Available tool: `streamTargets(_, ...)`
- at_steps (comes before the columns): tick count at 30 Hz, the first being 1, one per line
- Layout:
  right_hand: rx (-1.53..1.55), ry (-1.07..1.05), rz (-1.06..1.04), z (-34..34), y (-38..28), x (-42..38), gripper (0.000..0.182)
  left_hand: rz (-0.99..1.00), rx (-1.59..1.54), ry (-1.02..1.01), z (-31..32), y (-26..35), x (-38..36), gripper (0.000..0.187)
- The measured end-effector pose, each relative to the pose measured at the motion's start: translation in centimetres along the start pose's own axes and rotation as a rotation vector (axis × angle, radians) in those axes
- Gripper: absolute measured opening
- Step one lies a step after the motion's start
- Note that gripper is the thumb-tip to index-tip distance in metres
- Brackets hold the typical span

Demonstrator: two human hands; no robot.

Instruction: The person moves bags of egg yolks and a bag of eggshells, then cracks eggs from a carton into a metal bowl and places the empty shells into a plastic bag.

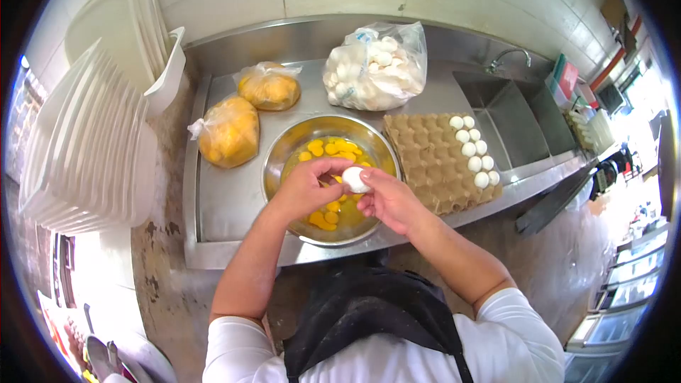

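Both hands, left hand [306, 188] and right hand [386, 200], grip one white egg [354, 179] over yolk-filled steel bowl [284, 152]; egg tray [429, 159] just right, bagged eggs [376, 65] behind.

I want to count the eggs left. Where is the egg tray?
In the head view, the egg tray lies on the steel counter, right of the metal bowl and left of the sink.

bright daylight from the right blows out that edge, glare on the steel counter [234, 198], strong fisheye bending with black vignette corners, centre sharp, edges soft.
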State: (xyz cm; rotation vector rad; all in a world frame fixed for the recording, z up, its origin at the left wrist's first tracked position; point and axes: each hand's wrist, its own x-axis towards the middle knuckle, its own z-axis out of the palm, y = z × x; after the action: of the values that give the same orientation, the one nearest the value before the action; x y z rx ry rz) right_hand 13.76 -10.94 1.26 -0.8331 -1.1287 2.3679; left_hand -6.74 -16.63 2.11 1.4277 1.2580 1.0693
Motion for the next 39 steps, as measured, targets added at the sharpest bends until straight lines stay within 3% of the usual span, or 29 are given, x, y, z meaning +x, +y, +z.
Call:
streamTargets(13, -0.301, 0.007, 0.133, -1.2, -2.1, 2.0, 0.044, -0.015, 0.142, 0.183, 0.5, -1.1, 0.7, 0.034)
streamTargets(15, -0.706, 0.054, 0.002, -0.8, -2.9, 1.8, 0.045, 0.015, 0.255, 0.199, 0.1, -0.8, 0.8, 0.035)
streamTargets(16, -0.702, 0.051, 0.009, -0.9, -3.1, 1.8, 0.045, 0.047, 0.369, 0.212, -0.1, -0.7, 0.9, 0.035)
streamTargets(18, -1.298, 0.182, -0.27, -1.8, -3.2, 1.5, 0.046, -0.001, 0.376, 0.265, -0.4, -0.7, 1.0, 0.036)
streamTargets(19, -1.295, 0.18, -0.263, -2.7, -2.8, 1.8, 0.046, -0.039, 0.385, 0.319, -0.5, -0.8, 1.1, 0.036)
streamTargets(22, -1.039, 0.214, -0.333, -4.5, -2.2, 2.6, 0.043, -0.028, 0.125, 0.365, 0.1, -1.7, 1.4, 0.038)
streamTargets(24, -0.276, 0.102, 0.081, -4.8, -3.0, 2.0, 0.041, 0.024, -0.034, 0.393, 1.6, -1.6, 1.5, 0.037)
streamTargets(25, -0.28, 0.107, 0.073, -5.0, -3.0, 1.9, 0.041, 0.024, 0.069, 0.391, 2.9, -1.3, 1.6, 0.038)
streamTargets(27, 0.043, -0.079, 0.146, -5.2, -2.8, 2.0, 0.036, 0.044, 0.168, 0.384, 4.8, -0.7, 2.0, 0.038)
streamTargets(29, 0.104, -0.119, 0.173, -5.6, -2.8, 2.4, 0.032, 0.096, 0.419, 0.389, 6.0, -0.2, 2.8, 0.044)
streamTargets(33, 0.152, -0.157, 0.147, -7.8, -4.4, 4.5, 0.03, 0.306, 0.544, 0.488, 6.3, 0.5, 3.4, 0.063)
streamTargets(35, 0.214, -0.062, 0.078, -8.9, -7.4, 6.6, 0.032, 0.26, 0.597, 0.495, 5.9, 0.3, 2.8, 0.07)
streamTargets(37, 0.167, 0.001, -0.145, -8.7, -11.8, 9.6, 0.047, -0.022, 0.323, 0.476, 5.8, 0.5, 2.1, 0.071)
streamTargets(39, 0.279, 0.372, -0.064, -5.3, -17.1, 10.2, 0.059, -0.037, 0.286, 0.467, 6.1, 0.1, 1.9, 0.07)
